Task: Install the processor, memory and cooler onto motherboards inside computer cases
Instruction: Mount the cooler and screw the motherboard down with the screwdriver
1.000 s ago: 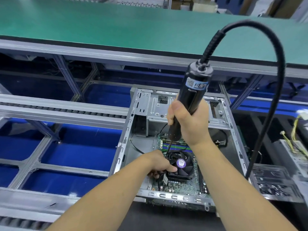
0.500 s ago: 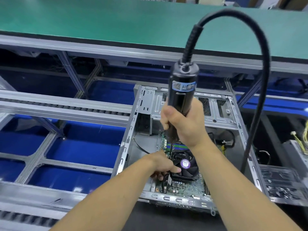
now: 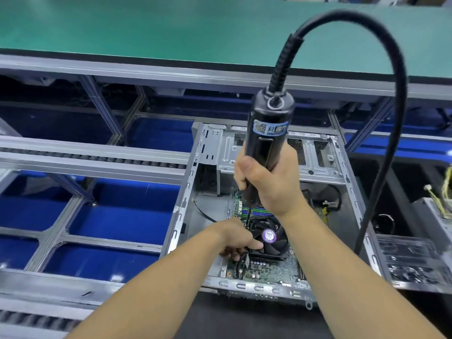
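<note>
An open grey computer case (image 3: 325, 167) lies flat with a green motherboard (image 3: 274, 269) inside. A black cooler fan (image 3: 270, 237) with a purple centre label sits on the board. My right hand (image 3: 271, 182) grips a black electric screwdriver (image 3: 267, 133) held upright, its bit down at the cooler's far left corner. My left hand (image 3: 236, 243) holds the cooler's left side, thumb on the fan's frame and fingers curled beside a small black cable (image 3: 242, 264). Green and blue memory slots (image 3: 256, 212) show behind the cooler.
The screwdriver's thick black cord (image 3: 389, 133) loops high to the right. A green bench top (image 3: 171, 33) runs across the back. Grey roller rails (image 3: 93, 157) and blue bins (image 3: 122, 211) lie left. Another case's metal parts (image 3: 413, 260) and a unit with yellow wires (image 3: 442, 204) sit right.
The view has shifted a little, so the case sits slightly higher and more to the right in frame. The screwdriver has stood more upright over the cooler's far left corner; my left hand keeps its hold.
</note>
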`<control>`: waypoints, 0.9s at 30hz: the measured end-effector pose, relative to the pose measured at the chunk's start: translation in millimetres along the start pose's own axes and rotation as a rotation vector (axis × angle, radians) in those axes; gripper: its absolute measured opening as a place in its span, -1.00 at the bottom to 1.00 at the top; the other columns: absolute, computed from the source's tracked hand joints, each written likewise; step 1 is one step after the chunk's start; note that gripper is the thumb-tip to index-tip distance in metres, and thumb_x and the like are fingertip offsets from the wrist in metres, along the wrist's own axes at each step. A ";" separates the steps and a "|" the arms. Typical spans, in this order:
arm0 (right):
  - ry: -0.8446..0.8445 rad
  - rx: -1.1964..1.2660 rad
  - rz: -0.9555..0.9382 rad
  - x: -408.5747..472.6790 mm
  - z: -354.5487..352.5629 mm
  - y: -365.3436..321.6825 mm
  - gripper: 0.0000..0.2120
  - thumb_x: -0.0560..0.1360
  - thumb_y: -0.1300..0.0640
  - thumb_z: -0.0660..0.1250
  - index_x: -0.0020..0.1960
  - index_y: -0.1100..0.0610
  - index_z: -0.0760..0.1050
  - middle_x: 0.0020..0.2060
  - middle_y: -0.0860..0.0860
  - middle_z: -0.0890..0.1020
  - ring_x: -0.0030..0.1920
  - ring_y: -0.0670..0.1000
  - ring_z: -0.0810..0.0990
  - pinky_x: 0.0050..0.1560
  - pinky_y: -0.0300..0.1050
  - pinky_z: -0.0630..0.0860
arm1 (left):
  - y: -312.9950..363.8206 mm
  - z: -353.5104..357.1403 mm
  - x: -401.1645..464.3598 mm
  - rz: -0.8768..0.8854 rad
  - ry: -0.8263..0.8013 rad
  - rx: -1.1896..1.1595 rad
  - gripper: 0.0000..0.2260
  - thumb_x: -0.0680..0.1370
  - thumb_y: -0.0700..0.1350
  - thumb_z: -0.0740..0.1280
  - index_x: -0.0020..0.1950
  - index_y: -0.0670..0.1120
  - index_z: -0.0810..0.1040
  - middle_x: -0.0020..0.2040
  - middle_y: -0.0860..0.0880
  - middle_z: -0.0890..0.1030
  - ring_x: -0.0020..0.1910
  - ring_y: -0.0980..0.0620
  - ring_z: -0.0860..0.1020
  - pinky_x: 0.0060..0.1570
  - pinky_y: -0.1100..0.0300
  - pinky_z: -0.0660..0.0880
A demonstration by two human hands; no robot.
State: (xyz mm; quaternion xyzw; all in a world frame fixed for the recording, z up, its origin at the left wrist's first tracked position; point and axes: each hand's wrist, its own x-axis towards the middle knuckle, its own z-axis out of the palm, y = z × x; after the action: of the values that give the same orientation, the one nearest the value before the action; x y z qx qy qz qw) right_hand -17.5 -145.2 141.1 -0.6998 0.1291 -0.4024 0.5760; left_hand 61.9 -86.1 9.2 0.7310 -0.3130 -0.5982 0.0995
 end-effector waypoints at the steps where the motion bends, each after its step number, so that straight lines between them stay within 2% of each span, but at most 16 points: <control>1: 0.005 -0.005 0.001 0.2 1.7 -0.8 -0.47 0.43 -0.11 0.40 -0.31 0.38 0.40 -0.51 0.26 0.46 -0.50 0.18 0.45 -0.43 0.06 0.42 | 0.3 -0.3 -0.8 0.001 0.002 -0.001 -0.70 0.51 -0.01 0.48 -0.13 -0.16 0.42 -0.40 -0.03 0.47 -0.57 0.04 0.45 -0.42 0.21 0.34; 4: 0.025 0.016 0.017 1.2 0.6 -5.1 -0.51 0.42 -0.09 0.40 -0.29 0.35 0.39 -0.51 0.23 0.46 -0.50 0.20 0.43 -0.43 0.12 0.40 | 2.2 -0.5 -3.0 0.010 0.012 0.006 -0.70 0.50 0.00 0.48 -0.10 -0.17 0.45 -0.38 -0.04 0.48 -0.58 0.04 0.45 -0.40 0.20 0.35; 6: 0.041 0.037 0.035 0.8 -3.4 -8.9 -0.51 0.40 -0.14 0.44 -0.27 0.30 0.42 -0.50 0.21 0.47 -0.49 0.18 0.43 -0.40 0.08 0.40 | 2.7 -1.5 -5.0 0.016 0.015 0.006 -0.70 0.50 -0.01 0.49 -0.12 -0.16 0.44 -0.40 -0.04 0.48 -0.58 0.04 0.45 -0.42 0.20 0.35; 9: 0.070 0.046 0.044 0.6 -7.0 -17.0 -0.25 0.31 -0.42 0.49 -0.22 0.32 0.45 -0.45 0.21 0.49 -0.44 0.14 0.46 -0.31 0.00 0.43 | 6.3 -2.0 -9.9 0.025 0.019 0.020 -0.69 0.49 -0.01 0.50 -0.12 -0.16 0.43 -0.43 -0.03 0.48 -0.56 0.03 0.46 -0.44 0.20 0.36; 11: 0.095 0.037 0.041 0.3 -5.9 -21.6 -0.22 0.26 -0.47 0.49 -0.20 0.30 0.44 -0.44 0.19 0.49 -0.43 0.13 0.47 -0.30 0.01 0.45 | 6.7 -2.4 -11.6 0.027 0.028 0.017 -0.69 0.50 -0.01 0.50 -0.14 -0.16 0.43 -0.44 -0.03 0.48 -0.56 0.03 0.46 -0.43 0.21 0.36; 13: 0.136 0.001 0.030 -2.2 -3.7 -22.5 -0.31 0.31 -0.34 0.53 -0.22 0.30 0.41 -0.45 0.23 0.47 -0.42 0.11 0.47 -0.31 0.06 0.46 | 7.0 -1.9 -13.3 0.024 0.034 0.010 -0.68 0.49 -0.01 0.50 -0.16 -0.16 0.42 -0.46 -0.02 0.48 -0.56 0.03 0.46 -0.43 0.22 0.35; 15: 0.203 -0.015 0.000 -4.7 -4.4 -24.4 -0.42 0.37 -0.17 0.47 -0.24 0.37 0.40 -0.44 0.31 0.46 -0.42 0.13 0.46 -0.32 0.12 0.46 | 7.5 -1.4 -14.0 0.022 0.028 0.010 -0.67 0.49 0.00 0.51 -0.18 -0.15 0.42 -0.49 -0.01 0.47 -0.57 0.03 0.45 -0.43 0.22 0.35; 18: 0.296 0.052 -0.084 -2.8 -13.6 -34.5 -0.57 0.43 -0.09 0.42 -0.24 0.29 0.44 -0.47 0.17 0.52 -0.45 0.12 0.49 -0.33 -0.03 0.46 | 8.6 -3.1 -13.6 0.022 0.021 0.019 -0.66 0.49 0.03 0.50 -0.17 -0.15 0.42 -0.46 -0.03 0.47 -0.54 0.02 0.45 -0.38 0.18 0.36; 22: 0.383 0.097 -0.124 -3.4 -34.0 -46.6 -0.63 0.47 -0.06 0.42 -0.15 0.24 0.42 -0.49 0.03 0.53 -0.51 0.05 0.49 -0.37 -0.15 0.47 | 5.8 -5.2 -13.1 0.067 0.032 0.084 -0.58 0.47 0.13 0.49 -0.03 -0.21 0.49 -0.25 -0.18 0.57 -0.37 -0.02 0.46 -0.15 0.05 0.48; 24: 0.433 0.114 -0.108 -10.3 -42.6 -47.4 -0.65 0.46 -0.10 0.45 -0.18 0.16 0.44 -0.49 0.02 0.53 -0.53 0.06 0.48 -0.39 -0.17 0.46 | 1.4 -7.4 -13.6 0.119 0.065 0.106 -0.53 0.43 0.21 0.50 0.00 -0.16 0.47 -0.19 -0.13 0.54 -0.35 0.02 0.46 -0.16 0.08 0.43; 26: 0.487 0.155 -0.102 -16.8 -48.3 -49.2 -0.68 0.43 -0.18 0.51 -0.21 0.03 0.50 -0.47 0.03 0.53 -0.53 0.08 0.47 -0.39 -0.16 0.45 | -2.1 -10.9 -15.1 0.162 0.091 0.129 -0.45 0.39 0.28 0.49 0.07 -0.15 0.51 -0.05 -0.12 0.58 -0.24 0.06 0.55 -0.17 0.10 0.49; 27: 0.504 0.169 -0.104 -18.7 -50.8 -50.4 -0.70 0.43 -0.20 0.51 -0.23 -0.02 0.52 -0.47 0.04 0.52 -0.53 0.08 0.46 -0.39 -0.14 0.44 | -3.5 -12.9 -15.8 0.176 0.086 0.121 -0.46 0.39 0.30 0.48 0.04 -0.14 0.52 -0.07 -0.11 0.58 -0.23 0.06 0.55 -0.22 0.10 0.49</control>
State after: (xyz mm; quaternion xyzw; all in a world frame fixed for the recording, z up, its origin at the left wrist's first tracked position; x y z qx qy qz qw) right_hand -80.0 -153.5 179.9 -0.5328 0.1984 -0.6022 0.5605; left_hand 73.8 -77.3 23.6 0.7304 -0.4070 -0.5350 0.1206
